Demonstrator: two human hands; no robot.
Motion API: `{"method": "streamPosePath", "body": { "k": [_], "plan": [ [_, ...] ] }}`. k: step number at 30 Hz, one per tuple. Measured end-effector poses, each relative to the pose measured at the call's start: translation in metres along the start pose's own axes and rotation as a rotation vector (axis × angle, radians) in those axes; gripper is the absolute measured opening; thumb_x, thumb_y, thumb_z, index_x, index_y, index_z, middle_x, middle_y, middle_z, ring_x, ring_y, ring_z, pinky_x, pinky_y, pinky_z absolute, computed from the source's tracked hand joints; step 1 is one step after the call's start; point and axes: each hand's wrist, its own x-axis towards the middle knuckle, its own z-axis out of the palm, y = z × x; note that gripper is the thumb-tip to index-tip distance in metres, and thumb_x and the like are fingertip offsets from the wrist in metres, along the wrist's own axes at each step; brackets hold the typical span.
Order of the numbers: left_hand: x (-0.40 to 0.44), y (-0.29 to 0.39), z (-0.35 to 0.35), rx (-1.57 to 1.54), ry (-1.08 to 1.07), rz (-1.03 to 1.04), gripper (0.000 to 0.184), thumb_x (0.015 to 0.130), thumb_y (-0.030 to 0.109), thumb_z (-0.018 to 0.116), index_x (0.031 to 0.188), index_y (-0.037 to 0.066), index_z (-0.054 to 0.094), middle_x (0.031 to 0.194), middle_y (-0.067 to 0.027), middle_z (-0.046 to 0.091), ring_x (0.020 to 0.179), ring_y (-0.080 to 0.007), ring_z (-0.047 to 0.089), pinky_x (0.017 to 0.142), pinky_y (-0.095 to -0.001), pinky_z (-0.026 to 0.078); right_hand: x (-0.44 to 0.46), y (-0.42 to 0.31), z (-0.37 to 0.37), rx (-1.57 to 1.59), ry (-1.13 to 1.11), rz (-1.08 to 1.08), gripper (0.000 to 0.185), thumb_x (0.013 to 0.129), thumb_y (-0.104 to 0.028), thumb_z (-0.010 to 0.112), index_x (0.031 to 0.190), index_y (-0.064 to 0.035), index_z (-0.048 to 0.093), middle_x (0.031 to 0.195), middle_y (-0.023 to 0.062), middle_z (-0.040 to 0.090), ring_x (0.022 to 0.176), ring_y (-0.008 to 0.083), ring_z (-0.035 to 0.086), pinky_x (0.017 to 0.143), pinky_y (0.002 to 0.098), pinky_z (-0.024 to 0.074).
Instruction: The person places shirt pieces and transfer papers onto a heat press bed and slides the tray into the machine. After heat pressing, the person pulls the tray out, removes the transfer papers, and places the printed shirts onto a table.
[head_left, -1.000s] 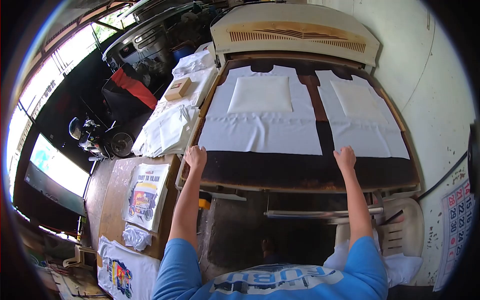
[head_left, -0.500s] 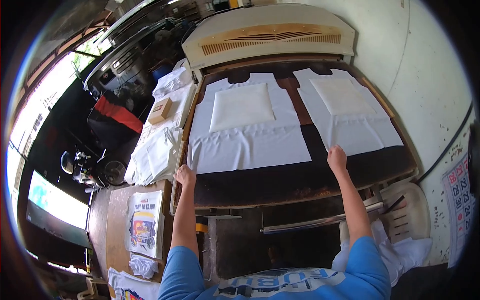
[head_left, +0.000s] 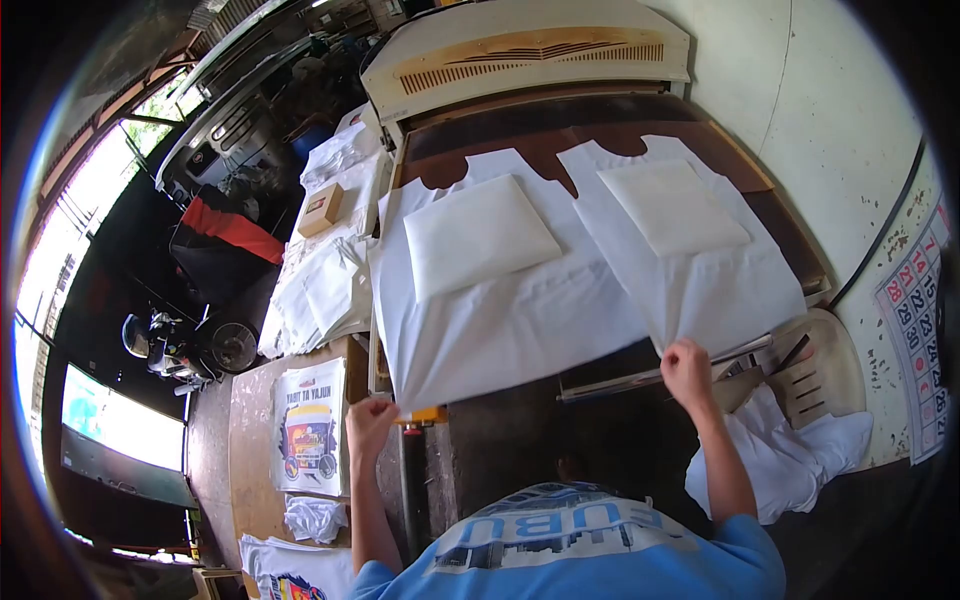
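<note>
Two white shirt panels lie side by side on the dark bed of a large flat press. My left hand (head_left: 371,424) is closed in a pinch on the lower left corner of the left shirt panel (head_left: 520,330). The right shirt panel (head_left: 730,295) is pinched at its lower left corner by my right hand (head_left: 686,374). Creases run from both grips, and the near hems hang out over the front edge. An off-white rectangular sheet (head_left: 482,236) rests on the left panel. Another off-white sheet (head_left: 672,208) rests on the right one.
The press (head_left: 520,110) stands against the wall. At left, a side table holds white fabric (head_left: 325,285) and a small box (head_left: 320,210). Below it are printed shirts (head_left: 308,430). A plastic chair (head_left: 830,370) with white cloth (head_left: 775,455) stands at right, and a metal bar (head_left: 640,380) runs below the press.
Both panels have slid toward me with the sheets on them, baring more of the far bed. My hands have come nearer my body, still holding the corners.
</note>
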Motion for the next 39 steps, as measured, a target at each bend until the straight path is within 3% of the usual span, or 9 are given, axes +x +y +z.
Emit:
{"method": "streamPosePath", "body": {
  "k": [6, 10, 11, 13, 19, 25, 26, 29, 39],
  "plan": [
    [-0.033, -0.058, -0.022, 0.182, -0.445, -0.048, 0.022, 0.066, 0.021, 0.068, 0.077, 0.001, 0.067, 0.068, -0.0123, 0.064, 0.065, -0.0164, 0.062, 0.062, -0.0297, 0.047, -0.063, -0.054, 0.008, -0.028, -0.229, 0.041, 0.009, 0.065, 0.000, 0.057, 0.059, -0.0004, 0.051, 0.066, 0.0133, 0.052, 0.064, 0.0338, 0.053, 0.057, 0.0408, 0.0433],
    [0.027, -0.084, 0.018, -0.161, -0.262, 0.070, 0.025, 0.075, 0.019, 0.061, 0.091, -0.001, 0.063, 0.074, -0.0089, 0.063, 0.065, -0.0144, 0.059, 0.064, -0.0278, 0.047, -0.062, -0.057, 0.012, -0.090, -0.356, 0.027, 0.014, 0.068, -0.011, 0.063, 0.063, -0.0008, 0.055, 0.069, 0.0137, 0.055, 0.066, 0.0324, 0.055, 0.059, 0.0408, 0.0442],
    [0.047, -0.078, 0.029, -0.409, -0.257, -0.014, 0.030, 0.077, 0.020, 0.061, 0.099, -0.001, 0.060, 0.077, -0.0069, 0.062, 0.064, -0.0134, 0.058, 0.060, -0.0261, 0.046, -0.054, -0.059, 0.010, -0.085, -0.360, 0.014, 0.017, 0.069, -0.014, 0.066, 0.065, -0.0009, 0.055, 0.070, 0.0141, 0.056, 0.066, 0.0322, 0.056, 0.059, 0.0409, 0.0443],
    [0.079, -0.052, 0.039, -0.355, -0.232, -0.132, 0.040, 0.079, 0.024, 0.057, 0.113, 0.004, 0.050, 0.088, -0.0048, 0.061, 0.067, -0.0129, 0.058, 0.053, -0.0234, 0.042, -0.032, -0.052, 0.018, -0.081, -0.339, 0.108, 0.022, 0.069, -0.019, 0.068, 0.068, -0.0013, 0.056, 0.072, 0.0150, 0.057, 0.070, 0.0319, 0.057, 0.061, 0.0401, 0.0447],
    [0.141, -0.037, 0.079, -0.438, -0.118, -0.332, 0.042, 0.076, 0.028, 0.056, 0.107, 0.001, 0.052, 0.081, -0.0067, 0.061, 0.062, -0.0140, 0.058, 0.051, -0.0273, 0.041, 0.051, -0.015, 0.045, -0.340, -0.067, 0.039, 0.021, 0.072, -0.017, 0.065, 0.079, 0.0009, 0.057, 0.081, 0.0167, 0.058, 0.079, 0.0326, 0.057, 0.065, 0.0410, 0.0469],
    [0.143, -0.020, 0.093, -0.582, -0.142, -0.484, 0.028, 0.077, 0.028, 0.056, 0.096, 0.008, 0.055, 0.085, -0.0044, 0.062, 0.071, -0.0154, 0.056, 0.059, -0.0319, 0.041, 0.089, 0.022, 0.075, -0.559, -0.213, 0.134, 0.020, 0.073, -0.014, 0.066, 0.085, -0.0001, 0.059, 0.091, 0.0162, 0.057, 0.089, 0.0308, 0.058, 0.075, 0.0373, 0.0499],
    [0.142, -0.019, 0.094, -0.543, -0.075, -0.456, 0.030, 0.076, 0.026, 0.056, 0.098, 0.005, 0.055, 0.080, -0.0057, 0.060, 0.064, -0.0166, 0.057, 0.054, -0.0325, 0.040, 0.093, 0.031, 0.081, -0.555, -0.210, 0.128, 0.027, 0.069, -0.017, 0.069, 0.087, 0.0000, 0.058, 0.096, 0.0162, 0.056, 0.089, 0.0316, 0.057, 0.074, 0.0392, 0.0489],
    [0.139, -0.029, 0.095, -0.474, 0.035, -0.456, 0.031, 0.073, 0.022, 0.056, 0.096, 0.000, 0.054, 0.074, -0.0085, 0.058, 0.056, -0.0190, 0.060, 0.048, -0.0344, 0.039, 0.100, 0.032, 0.084, -0.575, -0.198, 0.144, 0.027, 0.069, -0.017, 0.070, 0.086, 0.0000, 0.059, 0.094, 0.0164, 0.057, 0.089, 0.0322, 0.057, 0.074, 0.0391, 0.0492],
    [0.127, 0.005, 0.102, -0.595, -0.125, -0.676, 0.023, 0.074, 0.025, 0.059, 0.081, 0.003, 0.056, 0.069, -0.0059, 0.059, 0.054, -0.0161, 0.057, 0.049, -0.0314, 0.040, 0.119, 0.077, 0.071, -0.455, -0.229, 0.053, 0.017, 0.061, -0.011, 0.066, 0.070, 0.0024, 0.062, 0.076, 0.0196, 0.061, 0.073, 0.0351, 0.060, 0.068, 0.0394, 0.0490]
  ]
}}
